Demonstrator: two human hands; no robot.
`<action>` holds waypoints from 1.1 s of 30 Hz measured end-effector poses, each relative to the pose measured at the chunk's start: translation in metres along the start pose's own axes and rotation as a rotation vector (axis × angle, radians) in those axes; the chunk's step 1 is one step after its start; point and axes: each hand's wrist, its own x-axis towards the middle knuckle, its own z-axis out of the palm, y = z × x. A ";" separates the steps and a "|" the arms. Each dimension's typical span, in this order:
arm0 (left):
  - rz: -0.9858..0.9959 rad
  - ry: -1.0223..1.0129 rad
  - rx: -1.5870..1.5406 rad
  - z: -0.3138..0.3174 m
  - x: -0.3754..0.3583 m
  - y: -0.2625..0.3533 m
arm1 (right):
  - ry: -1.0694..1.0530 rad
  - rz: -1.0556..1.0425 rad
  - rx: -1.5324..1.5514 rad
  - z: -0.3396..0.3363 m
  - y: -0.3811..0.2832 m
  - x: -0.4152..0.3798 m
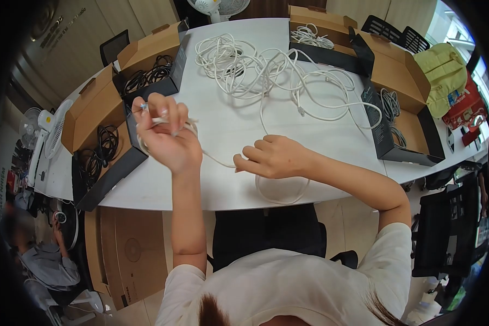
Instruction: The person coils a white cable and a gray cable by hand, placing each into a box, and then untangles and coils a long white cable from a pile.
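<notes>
My left hand (168, 133) is raised over the table's left part, its fingers curled around loops of white cable (190, 126), with a small connector end by the index finger. From there the cable runs down to my right hand (269, 157), which pinches it above the table's front part. A loop of cable (282, 202) hangs below my right hand at the front edge. Beyond both hands, a large loose tangle of white cable (239, 68) spreads over the white table (331, 146), with a connector (301, 111) lying near its right part.
Two open boxes with black cables (100, 152) (149, 75) stand at the left. Open boxes at the back right (331, 54) and right (418, 122) hold white and grey cables. A fan (214, 6), a yellow bag (437, 70), chairs and a seated person (49, 266) surround the table.
</notes>
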 end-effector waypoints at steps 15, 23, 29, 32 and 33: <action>-0.767 -0.719 1.274 0.005 -0.024 0.008 | 0.043 -0.084 -0.351 -0.029 0.046 -0.005; -0.589 -0.744 1.674 -0.025 -0.020 0.012 | -0.093 0.775 0.421 -0.065 0.048 -0.041; -0.631 -0.812 1.631 -0.060 -0.024 0.005 | 0.057 1.214 1.052 -0.099 0.038 -0.034; -0.709 -0.888 1.482 -0.060 -0.039 -0.002 | 0.231 1.111 0.928 -0.096 0.047 -0.023; -0.744 -0.911 1.427 -0.057 -0.043 -0.003 | 0.291 1.118 0.876 -0.093 0.050 -0.019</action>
